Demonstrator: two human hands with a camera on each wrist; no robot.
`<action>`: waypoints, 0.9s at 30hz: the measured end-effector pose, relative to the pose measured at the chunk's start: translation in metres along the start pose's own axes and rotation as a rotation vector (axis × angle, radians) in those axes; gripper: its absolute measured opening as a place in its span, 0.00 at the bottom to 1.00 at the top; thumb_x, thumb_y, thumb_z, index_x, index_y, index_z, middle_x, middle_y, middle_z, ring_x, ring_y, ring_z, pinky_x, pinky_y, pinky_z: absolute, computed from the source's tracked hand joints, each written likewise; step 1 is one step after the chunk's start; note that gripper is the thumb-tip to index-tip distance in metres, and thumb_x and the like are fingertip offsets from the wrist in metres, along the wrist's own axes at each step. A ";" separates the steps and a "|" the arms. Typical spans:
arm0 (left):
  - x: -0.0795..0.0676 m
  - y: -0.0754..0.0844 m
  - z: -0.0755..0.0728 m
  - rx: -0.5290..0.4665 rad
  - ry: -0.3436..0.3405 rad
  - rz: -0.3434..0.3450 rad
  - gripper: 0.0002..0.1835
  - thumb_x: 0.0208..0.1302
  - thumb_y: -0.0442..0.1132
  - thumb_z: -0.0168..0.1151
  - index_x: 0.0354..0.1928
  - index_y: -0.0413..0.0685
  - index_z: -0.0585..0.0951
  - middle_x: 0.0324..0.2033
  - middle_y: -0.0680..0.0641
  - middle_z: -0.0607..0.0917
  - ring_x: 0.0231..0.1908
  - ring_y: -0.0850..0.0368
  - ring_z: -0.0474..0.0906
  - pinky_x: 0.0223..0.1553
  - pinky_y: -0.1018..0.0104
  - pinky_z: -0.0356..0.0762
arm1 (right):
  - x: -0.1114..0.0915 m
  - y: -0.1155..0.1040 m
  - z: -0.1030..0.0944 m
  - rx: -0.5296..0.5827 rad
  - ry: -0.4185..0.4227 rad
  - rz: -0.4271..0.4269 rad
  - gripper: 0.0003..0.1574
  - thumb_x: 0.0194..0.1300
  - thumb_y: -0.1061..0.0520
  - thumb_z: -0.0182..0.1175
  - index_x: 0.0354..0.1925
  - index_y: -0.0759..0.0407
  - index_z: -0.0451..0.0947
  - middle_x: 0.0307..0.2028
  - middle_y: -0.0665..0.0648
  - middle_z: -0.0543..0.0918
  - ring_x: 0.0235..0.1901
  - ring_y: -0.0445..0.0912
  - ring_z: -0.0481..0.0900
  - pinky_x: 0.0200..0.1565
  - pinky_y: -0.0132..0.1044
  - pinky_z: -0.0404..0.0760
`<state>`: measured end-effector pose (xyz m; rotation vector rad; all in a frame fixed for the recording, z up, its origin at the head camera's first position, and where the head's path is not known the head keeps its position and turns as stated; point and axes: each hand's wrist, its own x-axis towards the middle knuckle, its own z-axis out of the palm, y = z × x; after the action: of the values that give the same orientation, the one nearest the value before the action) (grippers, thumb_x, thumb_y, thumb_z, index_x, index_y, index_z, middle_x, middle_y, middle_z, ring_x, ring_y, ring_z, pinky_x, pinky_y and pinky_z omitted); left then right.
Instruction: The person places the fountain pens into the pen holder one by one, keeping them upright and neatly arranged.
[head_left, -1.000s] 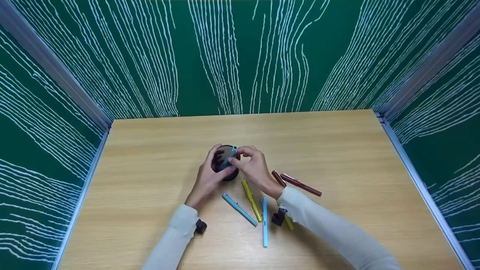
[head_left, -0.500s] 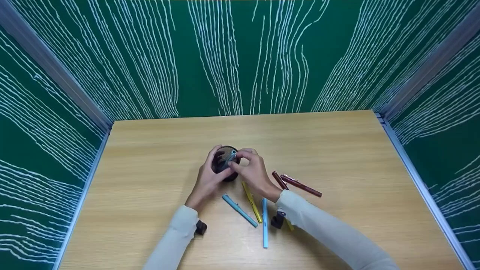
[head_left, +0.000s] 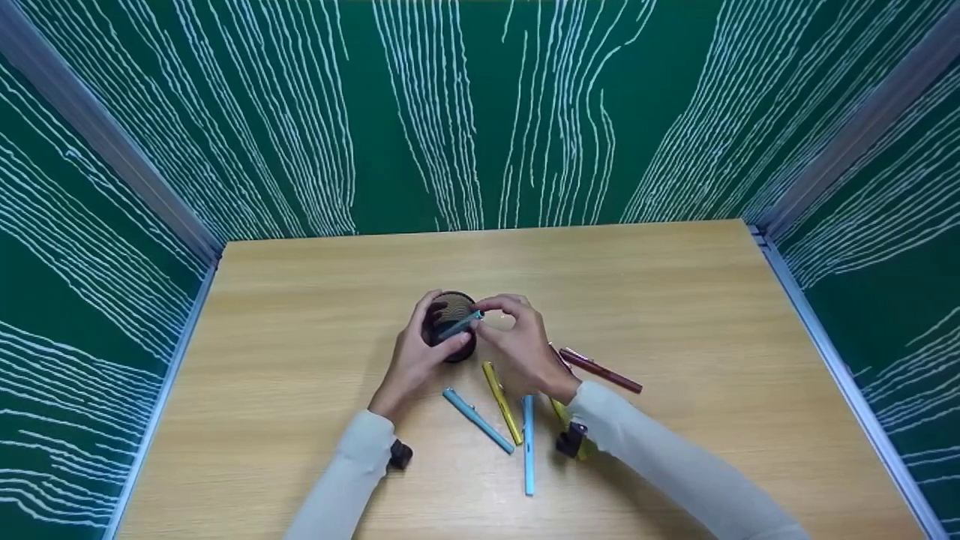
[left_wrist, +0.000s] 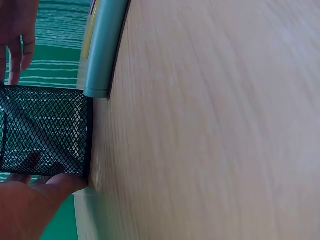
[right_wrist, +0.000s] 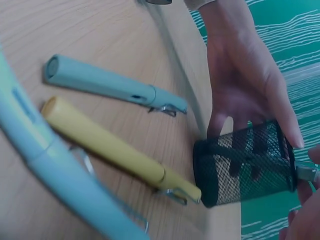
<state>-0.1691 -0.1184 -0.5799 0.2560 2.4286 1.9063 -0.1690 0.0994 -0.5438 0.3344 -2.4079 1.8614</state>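
My left hand (head_left: 420, 352) grips a black mesh pen holder (head_left: 455, 302) from its left side, thumb across the near side. A teal pen (head_left: 457, 325) stands slanted inside, its upper end leaning over the right of the rim. At that end, my right hand (head_left: 523, 335) pinches the pen between thumb and index finger. Seen from the right wrist, the pen's end (right_wrist: 306, 172) pokes just past the rim between those fingertips. Through the mesh (left_wrist: 45, 130) in the left wrist view, the pen's shaft runs diagonally down to the base.
On the wooden table (head_left: 300, 315), nearer the person, lie a teal pen (head_left: 478, 420), a yellow pen (head_left: 501, 401) and a light blue pen (head_left: 529, 446). A dark red pen (head_left: 601, 370) lies right; another red pen and a yellow pen (head_left: 559, 410) are partly hidden by the right arm.
The pen in the holder has tipped over to the right and now leans at a flatter slant. My right hand has shifted slightly right; the left hand and holder stay put.
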 end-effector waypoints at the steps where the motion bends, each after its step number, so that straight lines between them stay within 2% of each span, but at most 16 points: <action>1: 0.000 0.000 0.000 -0.002 0.000 0.002 0.50 0.69 0.53 0.78 0.86 0.58 0.62 0.80 0.44 0.71 0.78 0.42 0.66 0.81 0.39 0.57 | 0.000 0.001 -0.003 -0.010 0.005 -0.005 0.16 0.71 0.57 0.77 0.55 0.55 0.91 0.56 0.50 0.88 0.64 0.49 0.77 0.72 0.56 0.66; 6: -0.001 0.001 -0.001 -0.003 0.003 -0.005 0.50 0.69 0.53 0.78 0.87 0.57 0.61 0.80 0.46 0.70 0.79 0.42 0.65 0.81 0.36 0.56 | -0.003 0.006 -0.018 -0.036 0.037 -0.021 0.18 0.69 0.58 0.78 0.56 0.59 0.90 0.55 0.52 0.89 0.63 0.50 0.79 0.70 0.52 0.69; 10: -0.002 0.001 -0.002 -0.007 0.006 -0.015 0.51 0.68 0.54 0.78 0.87 0.58 0.61 0.80 0.46 0.70 0.78 0.42 0.65 0.81 0.36 0.56 | -0.008 0.012 -0.028 -0.040 0.050 -0.011 0.17 0.69 0.58 0.78 0.55 0.59 0.91 0.55 0.53 0.89 0.62 0.50 0.79 0.70 0.54 0.70; 17: -0.001 0.002 0.000 0.020 0.020 -0.029 0.50 0.66 0.56 0.79 0.86 0.65 0.63 0.80 0.46 0.71 0.78 0.43 0.67 0.81 0.38 0.57 | -0.019 0.021 -0.049 -0.069 0.071 0.006 0.14 0.68 0.59 0.78 0.52 0.56 0.91 0.54 0.54 0.90 0.60 0.50 0.79 0.69 0.55 0.70; 23: -0.001 0.001 0.000 0.017 0.018 -0.021 0.50 0.67 0.54 0.79 0.86 0.62 0.63 0.80 0.45 0.71 0.78 0.41 0.66 0.81 0.37 0.56 | -0.027 0.031 -0.065 -0.069 0.096 0.025 0.14 0.70 0.59 0.78 0.52 0.58 0.91 0.54 0.56 0.89 0.61 0.50 0.79 0.70 0.56 0.71; 27: -0.001 0.001 0.001 0.011 0.014 -0.025 0.50 0.67 0.55 0.79 0.86 0.63 0.62 0.80 0.45 0.70 0.78 0.41 0.66 0.81 0.36 0.56 | -0.033 0.036 -0.075 -0.076 0.106 0.045 0.15 0.71 0.59 0.77 0.53 0.61 0.90 0.54 0.58 0.89 0.61 0.51 0.79 0.70 0.55 0.70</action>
<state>-0.1681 -0.1176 -0.5791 0.2123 2.4397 1.8918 -0.1503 0.1840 -0.5652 0.1730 -2.4260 1.7518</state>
